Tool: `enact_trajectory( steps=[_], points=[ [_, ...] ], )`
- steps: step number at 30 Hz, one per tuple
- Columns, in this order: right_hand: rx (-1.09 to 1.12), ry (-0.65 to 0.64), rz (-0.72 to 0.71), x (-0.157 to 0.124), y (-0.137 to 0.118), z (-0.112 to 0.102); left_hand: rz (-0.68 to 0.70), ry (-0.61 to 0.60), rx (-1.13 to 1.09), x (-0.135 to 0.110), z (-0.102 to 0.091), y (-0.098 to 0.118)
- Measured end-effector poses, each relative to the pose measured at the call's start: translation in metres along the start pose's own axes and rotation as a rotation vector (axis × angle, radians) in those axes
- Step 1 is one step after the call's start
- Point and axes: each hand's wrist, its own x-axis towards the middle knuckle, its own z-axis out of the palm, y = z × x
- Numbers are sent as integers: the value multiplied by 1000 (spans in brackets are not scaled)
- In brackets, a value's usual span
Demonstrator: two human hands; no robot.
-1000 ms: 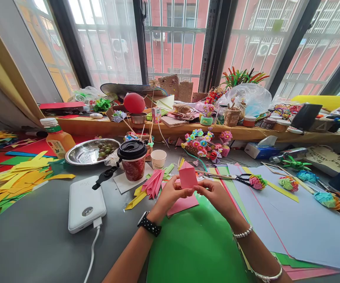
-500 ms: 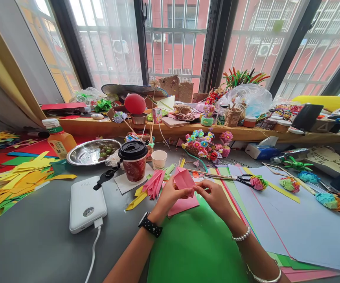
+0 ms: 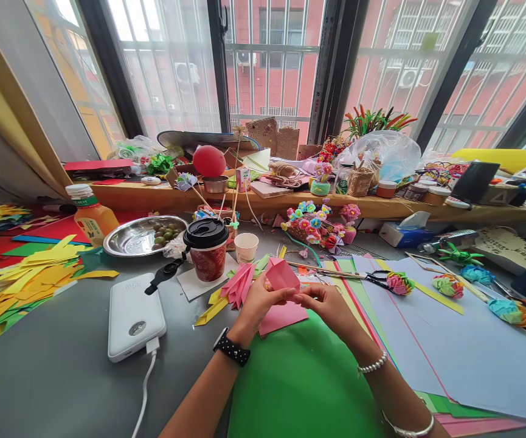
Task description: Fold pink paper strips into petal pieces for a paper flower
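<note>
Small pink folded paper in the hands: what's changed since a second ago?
The small pink folded paper has shifted slightly left and tilted. No new grip or release shows: the left hand keeps hold, the right hand stays at its lower right corner. The white rectangular power bank stayed put.

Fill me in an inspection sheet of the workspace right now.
Surface: grey table, green sheet between the forearms.
Job's things: folded pink paper, held above a flat pink sheet.
Clutter: scissors, lidded cup, paper cup, metal dish with small round items.
Hands: left hand pinches the folded pink paper; right hand at its lower edge, grip unclear.
Cables: white cable plugged into a white power bank.
Surroundings: crowded ledge, barred windows behind.
</note>
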Motion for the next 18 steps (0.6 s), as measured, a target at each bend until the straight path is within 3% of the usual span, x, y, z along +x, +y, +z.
enact_trajectory(
  steps=[9,18],
  points=[
    [-51,-2,-3,1,3,1,46,-28,46,2,-1,-5],
    [51,-33,28,1,5,0,54,-13,5,1,1,-5]
  ],
)
